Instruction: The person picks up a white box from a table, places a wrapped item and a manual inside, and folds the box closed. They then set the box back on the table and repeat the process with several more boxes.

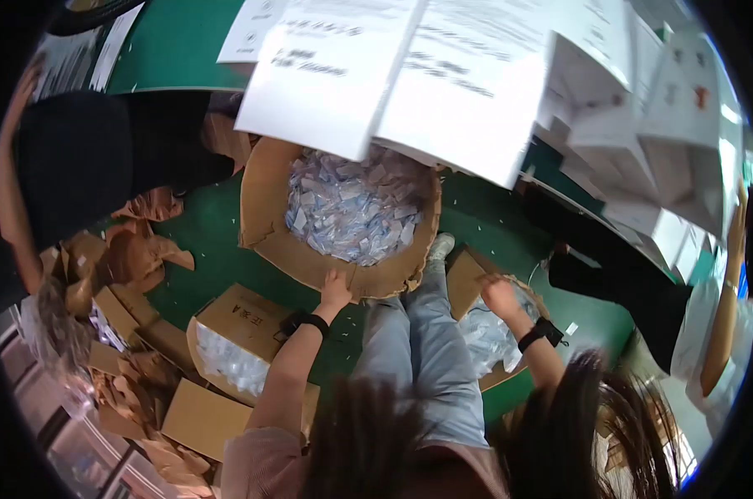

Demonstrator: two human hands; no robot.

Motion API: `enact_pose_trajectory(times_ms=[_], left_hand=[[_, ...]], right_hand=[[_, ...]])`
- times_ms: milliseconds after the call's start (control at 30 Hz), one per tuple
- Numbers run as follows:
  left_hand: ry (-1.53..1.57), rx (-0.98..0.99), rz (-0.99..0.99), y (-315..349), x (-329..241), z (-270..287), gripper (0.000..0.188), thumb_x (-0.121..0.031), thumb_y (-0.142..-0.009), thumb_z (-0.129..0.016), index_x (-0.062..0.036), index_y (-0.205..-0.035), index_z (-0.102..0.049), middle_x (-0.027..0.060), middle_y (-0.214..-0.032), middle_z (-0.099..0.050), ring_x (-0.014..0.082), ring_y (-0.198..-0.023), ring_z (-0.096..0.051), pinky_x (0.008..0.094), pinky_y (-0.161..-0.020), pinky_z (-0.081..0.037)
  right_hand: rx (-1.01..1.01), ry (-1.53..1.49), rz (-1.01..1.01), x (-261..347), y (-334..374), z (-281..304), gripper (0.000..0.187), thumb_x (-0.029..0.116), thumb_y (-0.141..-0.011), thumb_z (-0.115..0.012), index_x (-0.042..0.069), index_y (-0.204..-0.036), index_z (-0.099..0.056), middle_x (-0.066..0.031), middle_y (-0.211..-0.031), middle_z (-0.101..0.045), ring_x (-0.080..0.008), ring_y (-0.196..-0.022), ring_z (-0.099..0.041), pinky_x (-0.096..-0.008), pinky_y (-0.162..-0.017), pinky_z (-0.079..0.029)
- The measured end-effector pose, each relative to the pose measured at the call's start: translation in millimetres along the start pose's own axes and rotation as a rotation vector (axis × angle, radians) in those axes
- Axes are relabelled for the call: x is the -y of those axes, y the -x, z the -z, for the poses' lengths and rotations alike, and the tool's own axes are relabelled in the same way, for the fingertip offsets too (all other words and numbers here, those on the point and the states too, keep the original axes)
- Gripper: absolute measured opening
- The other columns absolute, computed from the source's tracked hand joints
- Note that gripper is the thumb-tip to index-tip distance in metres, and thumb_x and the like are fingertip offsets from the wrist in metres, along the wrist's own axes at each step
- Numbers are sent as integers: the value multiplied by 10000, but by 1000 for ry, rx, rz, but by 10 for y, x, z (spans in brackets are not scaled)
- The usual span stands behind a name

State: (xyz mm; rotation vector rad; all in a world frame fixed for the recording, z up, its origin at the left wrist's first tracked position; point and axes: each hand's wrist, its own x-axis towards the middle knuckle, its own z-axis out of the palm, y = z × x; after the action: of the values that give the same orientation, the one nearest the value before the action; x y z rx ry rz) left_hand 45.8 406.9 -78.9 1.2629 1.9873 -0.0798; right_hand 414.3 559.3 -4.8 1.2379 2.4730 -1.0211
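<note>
In front of my knees stands a large round-sided cardboard box (pixel 264 224) filled with small clear packets (pixel 351 208) that have bluish and white contents. My left hand (pixel 336 289) is closed on its near rim, fingers curled over the edge. To the right of my legs is a smaller open carton (pixel 466 281) holding clear plastic bags (pixel 493 333). My right hand (pixel 500 293) is over this carton, beside its raised flap, with the fingers bent together. Whatever those fingers grip is too small or hidden to make out. Each wrist wears a black band.
White printed cartons (pixel 468 83) stand on the green table (pixel 185 50) ahead, overhanging the large box. A carton of clear plastic items (pixel 231 358) is at my left, near crumpled brown paper (pixel 139 254) and cardboard (pixel 202 416). People work at left (pixel 77 158) and right (pixel 718 324).
</note>
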Motion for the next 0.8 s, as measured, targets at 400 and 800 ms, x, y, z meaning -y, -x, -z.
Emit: enact_pose_trajectory(times_ms=[400,800], left_hand=[[721,-664,544,-1890,1040,-1217,599,-156,-539,-708,-7,-1065,-465,167,-1039,-516,292,-990,-474,359,-875,-349],[1026,-604,880,-2732,638,-856,708,-355,-589,-662,-109,-1184,-368,229,-1252,-294,359,-1152,-289,416,-920,-282]], right_hand=[[-342,-54,-206,772,-3187,-1106,526,272,-667,-530,80,-1139,-400,-145,-1096,-444,-300,-1017,-420,-377,-860,-326],[-312,-446,-242,-49,-3893,-1029,653,389,-717,-528,65,-1239,-307,-153,-1252,-347,-307,-1169,-303,-412,-957,-240]])
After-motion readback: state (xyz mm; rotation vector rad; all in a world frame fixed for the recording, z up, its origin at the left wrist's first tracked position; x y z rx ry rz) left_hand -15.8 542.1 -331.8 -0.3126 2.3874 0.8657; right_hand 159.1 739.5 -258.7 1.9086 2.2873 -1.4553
